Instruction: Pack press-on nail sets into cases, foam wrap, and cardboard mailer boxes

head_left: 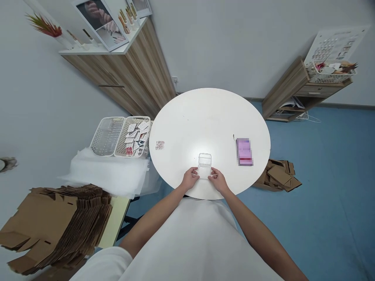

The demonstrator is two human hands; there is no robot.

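Note:
A small clear plastic case [204,164] lies opened on the round white table [205,117], near its front edge. My left hand [191,178] grips the case's near half from the left, fingers curled on its edge. My right hand [218,179] pinches the same half from the right. The far half of the case lies flat on the table. A small card of pink items [159,145] lies at the table's left edge, apart from both hands. A purple box [244,152] sits to the right.
Two white baskets [120,136], one holding several small packets, stand left of the table on white foam sheets [108,173]. Flat cardboard boxes [58,222] are stacked at lower left. More cardboard [278,175] lies on the blue floor. Wooden cabinets [137,74] stand against the wall.

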